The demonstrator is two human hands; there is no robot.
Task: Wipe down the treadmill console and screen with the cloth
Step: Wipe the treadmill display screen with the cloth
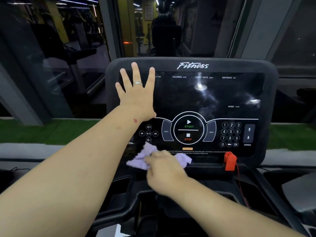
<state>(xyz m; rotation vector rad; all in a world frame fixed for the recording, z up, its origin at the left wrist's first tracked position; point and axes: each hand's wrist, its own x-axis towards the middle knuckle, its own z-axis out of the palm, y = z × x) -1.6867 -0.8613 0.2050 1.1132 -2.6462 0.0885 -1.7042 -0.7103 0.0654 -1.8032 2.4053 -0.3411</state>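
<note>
Cloth [145,159] (lilac, bunched) lies lengthwise left-to-right along the console's [270,103] bottom edge, gripped under my right hand [164,171]. My left hand [136,98] presses flat, fingers spread, on the screen's [205,96] upper-left corner.

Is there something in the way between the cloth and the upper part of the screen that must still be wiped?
Partly. The left hand lies flat with spread fingers on the screen's upper left, above the cloth held by the right hand. The rest of the screen is free; the red safety clip hangs at lower right.
</note>
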